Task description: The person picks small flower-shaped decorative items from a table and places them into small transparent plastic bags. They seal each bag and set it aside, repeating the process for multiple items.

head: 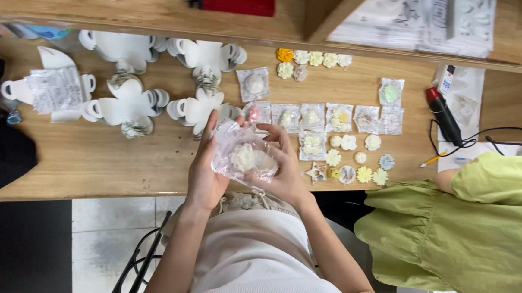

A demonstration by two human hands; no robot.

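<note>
Holding clear packet [245,156] | hands: left [206,172], right [284,166] | bagged flowers [311,116] beyond

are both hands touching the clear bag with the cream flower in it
Touching. The head view shows the left hand and the right hand both gripping the clear bag, fingers wrapped on its edges.

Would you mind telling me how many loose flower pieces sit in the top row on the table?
7: five in a line, from the orange flower rightward to the white flower, and two just below at its left end. None looks hidden.
</note>
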